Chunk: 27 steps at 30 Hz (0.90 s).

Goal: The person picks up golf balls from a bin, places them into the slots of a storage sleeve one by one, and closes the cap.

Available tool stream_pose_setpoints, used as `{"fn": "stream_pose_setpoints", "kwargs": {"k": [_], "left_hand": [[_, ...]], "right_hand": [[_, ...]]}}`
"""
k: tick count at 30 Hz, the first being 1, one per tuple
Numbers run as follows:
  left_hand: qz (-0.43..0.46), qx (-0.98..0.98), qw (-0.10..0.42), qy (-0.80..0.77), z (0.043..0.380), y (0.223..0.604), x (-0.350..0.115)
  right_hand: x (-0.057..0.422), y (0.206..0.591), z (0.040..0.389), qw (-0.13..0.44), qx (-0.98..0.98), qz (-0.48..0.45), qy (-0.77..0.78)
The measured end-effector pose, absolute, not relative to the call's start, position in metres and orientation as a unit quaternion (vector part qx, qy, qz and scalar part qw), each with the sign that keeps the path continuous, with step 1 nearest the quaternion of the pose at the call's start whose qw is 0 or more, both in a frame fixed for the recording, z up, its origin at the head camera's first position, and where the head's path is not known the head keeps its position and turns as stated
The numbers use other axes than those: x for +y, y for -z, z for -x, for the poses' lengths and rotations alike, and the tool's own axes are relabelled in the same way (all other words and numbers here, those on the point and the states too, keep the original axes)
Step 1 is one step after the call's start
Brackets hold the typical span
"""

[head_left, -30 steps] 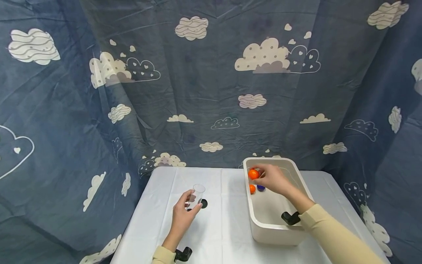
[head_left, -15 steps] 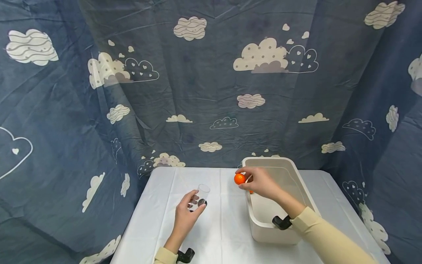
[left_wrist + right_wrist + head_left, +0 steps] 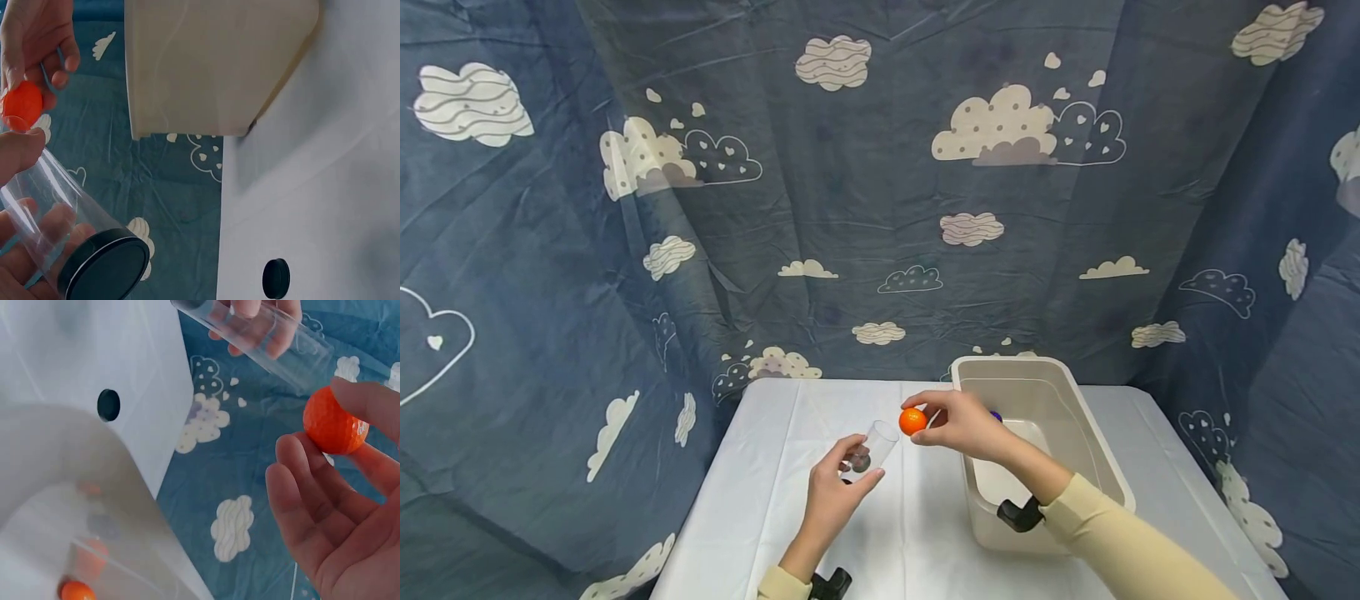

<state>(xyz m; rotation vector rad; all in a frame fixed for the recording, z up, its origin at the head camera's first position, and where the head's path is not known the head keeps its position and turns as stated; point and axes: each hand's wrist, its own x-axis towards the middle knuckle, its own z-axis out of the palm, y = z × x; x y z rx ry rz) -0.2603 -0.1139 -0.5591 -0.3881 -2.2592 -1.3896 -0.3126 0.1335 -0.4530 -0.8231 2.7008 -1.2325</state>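
One orange ball (image 3: 913, 422) sat in the grip of the right hand (image 3: 961, 423), pinched between the thumb and fingertips above the worktop (image 3: 925, 525). The left hand (image 3: 833, 490) had its own grip on a clear tube (image 3: 883, 437), the thumb on one side and the fingers around the other. Seen from the head camera, the tube tilted, its mouth pointing between one and two o'clock, and the ball was just beside that mouth, at between two and three o'clock from it; in the right wrist view, too, the ball lay outside the tube. The left wrist view showed the tube's black base (image 3: 107, 269) at its five o'clock end.

A round black cap (image 3: 275, 279) lay apart from both hands on the white-covered worktop, at five o'clock in the left wrist view and near ten in the right one.

At between three and four o'clock from the right hand stood a pale bin (image 3: 1037, 392). Inside it, a blue ball (image 3: 996, 415) peeped out at about ten o'clock, mostly hidden by the right hand, and a second orange ball (image 3: 78, 591) showed between seven and eight o'clock in the right wrist view. Behind everything, at twelve o'clock, hung a dark blue curtain (image 3: 850, 192) patterned with pale clouds.
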Motion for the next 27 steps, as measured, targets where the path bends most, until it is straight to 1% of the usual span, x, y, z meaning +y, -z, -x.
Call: {"fn": "stream_pose_setpoints", "kwargs": {"k": [5,11,16,20,27], "left_hand": [[0.139,-0.82,0.221,0.509,0.2574,0.556,-0.1096],[0.13,-0.82,0.2,0.52,0.2549,0.556,-0.1082],[0.148,-0.808,0.191,0.538,0.2553,0.557,-0.1071],[0.17,-0.798,0.198,0.543,0.2559,0.5577,-0.1065],[0.171,-0.803,0.209,0.532,0.2542,0.5561,-0.105]], "right_hand": [[0.1283,0.4518,0.308,0.04,0.873,0.278,0.399],[0.1256,0.4532,0.3065,0.049,0.869,0.287,0.399],[0.1245,0.4561,0.307,0.048,0.867,0.295,0.398],[0.1241,0.4576,0.3056,0.047,0.866,0.298,0.4],[0.1248,0.4608,0.3053,0.056,0.861,0.298,0.408]]}}
